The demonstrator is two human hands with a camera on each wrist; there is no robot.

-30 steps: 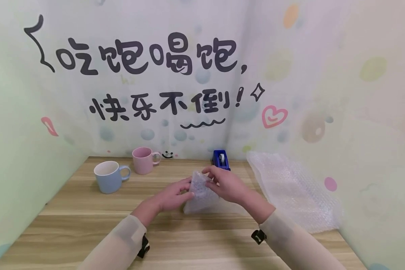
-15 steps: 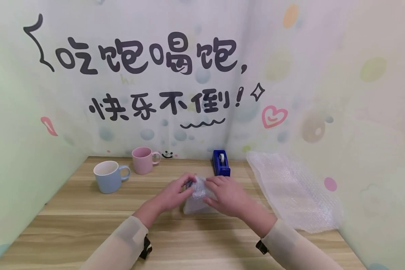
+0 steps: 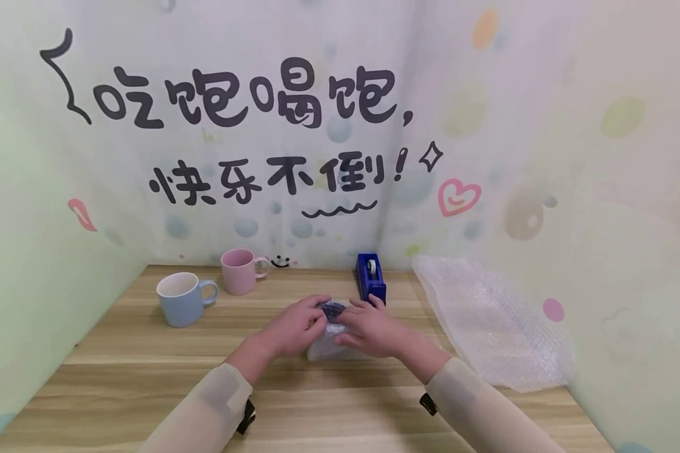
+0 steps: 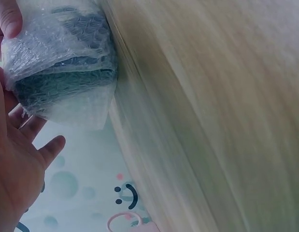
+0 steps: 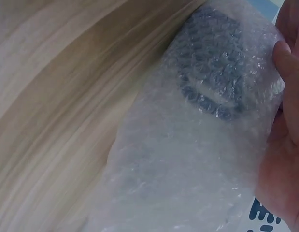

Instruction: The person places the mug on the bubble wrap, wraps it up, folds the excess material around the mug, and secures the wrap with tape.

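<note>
The bubble-wrapped bundle (image 3: 328, 347) is lying between left hand (image 3: 293, 324) and right hand (image 3: 376, 328), both touching, its wrap running left to right. Left is gripping one end; right's grasp cannot be determined. Tape dispenser (image 3: 365, 281) is standing beyond.

at left stood a blue mug (image 3: 179, 305), a pink mug (image 3: 238, 274) farther back; black lettering (image 3: 289, 177) and a pink heart (image 3: 458, 202) marked the far wall (image 3: 345, 239).

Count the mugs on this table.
2 in plain view: the blue mug at left, the pink mug behind it to the right. The bubble-wrapped bundle in the middle may hide another.
</note>
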